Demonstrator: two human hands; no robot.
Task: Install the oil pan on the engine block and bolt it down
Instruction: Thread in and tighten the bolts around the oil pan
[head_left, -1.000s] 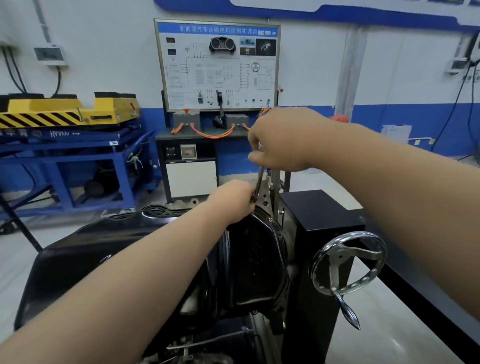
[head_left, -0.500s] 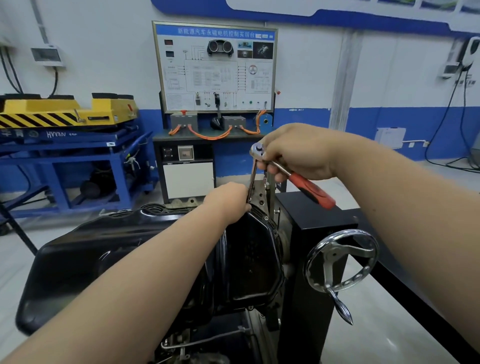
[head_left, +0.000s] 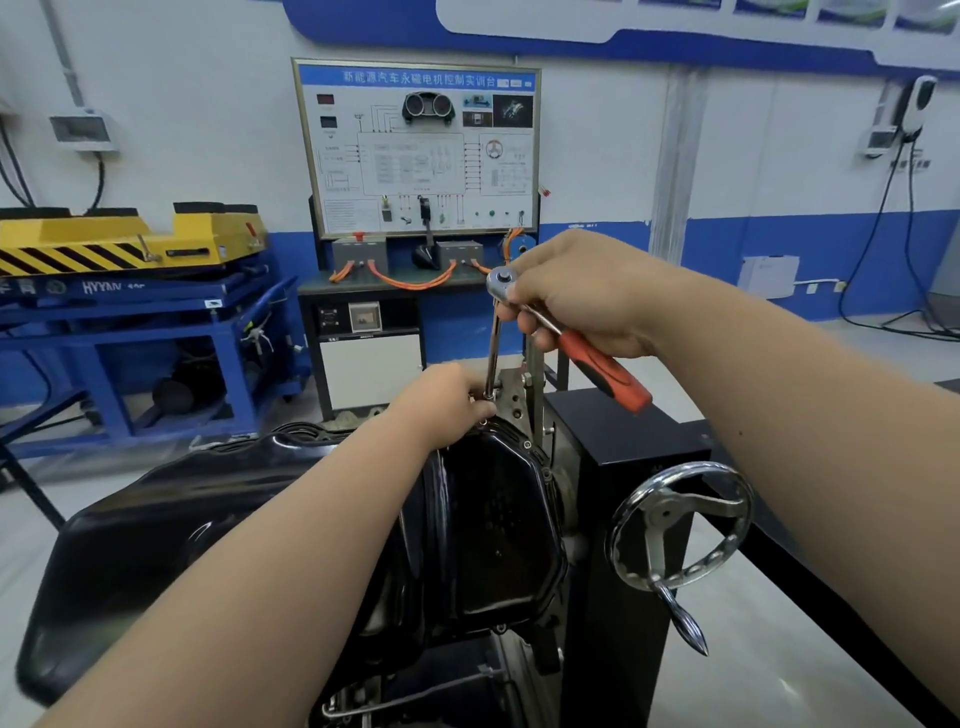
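- Right hand (head_left: 576, 296) grips the ratchet (head_left: 605, 366) near its head.
- Left hand (head_left: 447, 400) pinches the socket end of the extension (head_left: 493, 348) at the top flange of the oil pan (head_left: 493, 519), which sits against the engine block (head_left: 517, 400).
- Hold the extension square to the flange and swing short, even strokes.

Training board header (head_left: 415, 78) "新能源汽车永磁电机控制实训台"; blue lift frame (head_left: 156, 297) "HYY…", only partly legible
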